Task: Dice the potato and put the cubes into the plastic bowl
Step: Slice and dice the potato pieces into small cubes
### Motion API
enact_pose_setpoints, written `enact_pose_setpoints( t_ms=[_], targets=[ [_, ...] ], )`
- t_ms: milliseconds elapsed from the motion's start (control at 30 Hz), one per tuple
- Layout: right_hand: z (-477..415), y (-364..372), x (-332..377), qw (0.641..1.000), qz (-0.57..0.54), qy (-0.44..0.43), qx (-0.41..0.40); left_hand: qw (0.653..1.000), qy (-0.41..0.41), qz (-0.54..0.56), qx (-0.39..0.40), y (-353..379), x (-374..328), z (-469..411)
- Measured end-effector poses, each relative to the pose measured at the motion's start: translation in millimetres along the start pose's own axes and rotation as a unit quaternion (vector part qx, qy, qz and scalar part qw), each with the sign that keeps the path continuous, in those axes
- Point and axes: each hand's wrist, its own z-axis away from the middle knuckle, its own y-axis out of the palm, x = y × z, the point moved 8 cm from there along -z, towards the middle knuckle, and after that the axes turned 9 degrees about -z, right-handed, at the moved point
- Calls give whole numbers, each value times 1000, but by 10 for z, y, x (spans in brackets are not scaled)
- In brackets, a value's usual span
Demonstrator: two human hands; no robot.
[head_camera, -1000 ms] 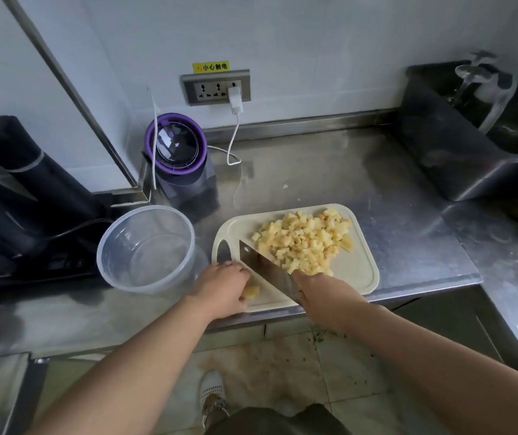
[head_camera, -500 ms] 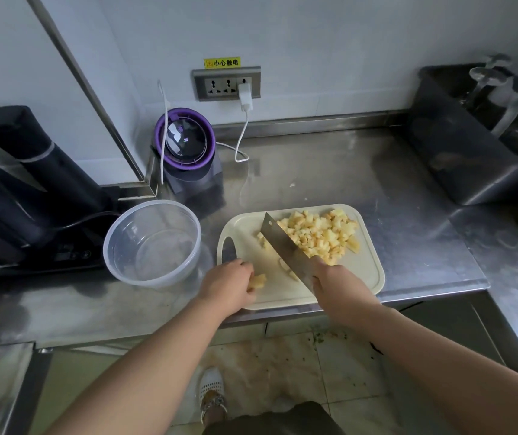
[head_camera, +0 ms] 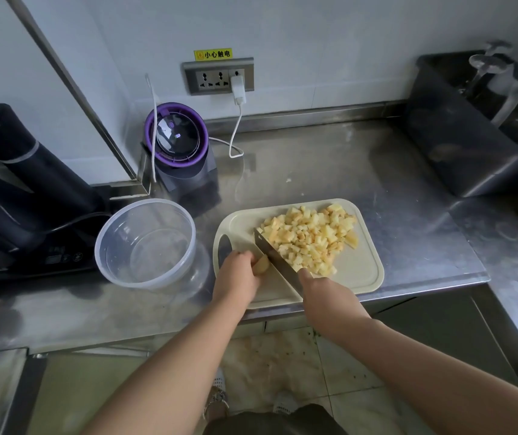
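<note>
The last uncut piece of potato [head_camera: 262, 264] is held on the near left part of the cutting board [head_camera: 367, 277], pinched under the curled fingers of the left hand [head_camera: 238, 274]. The knife [head_camera: 278, 262] has been brought back against its right side; half a second ago the blade was set further right, against the heap, where freshly cut bits seem to have been pushed aside. The handle is gripped by the right hand [head_camera: 329, 296] at the board's near edge, with the blade running diagonally away toward the board's left end.

The potato cubes [head_camera: 311, 237] are heaped over the far right part of the board, just beside the blade, and the heap looks much as it did a second ago.

The plastic bowl [head_camera: 116, 265] stands on the counter [head_camera: 361, 171] just left of the board, with nothing seen in it.

From this it is judged that dicing is nearly finished: only the small remnant is left to be cut, and another cut is being set up. No cubes have yet been moved, so the whole transfer into the bowl is still to be done.
</note>
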Motion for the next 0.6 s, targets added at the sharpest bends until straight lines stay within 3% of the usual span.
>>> enact_pose_setpoints(
  t_ms=[600],
  targets=[
    [215,-138,167,999,10,-41,-7,995,-35,72,-53,-47,33,183]
  ],
)
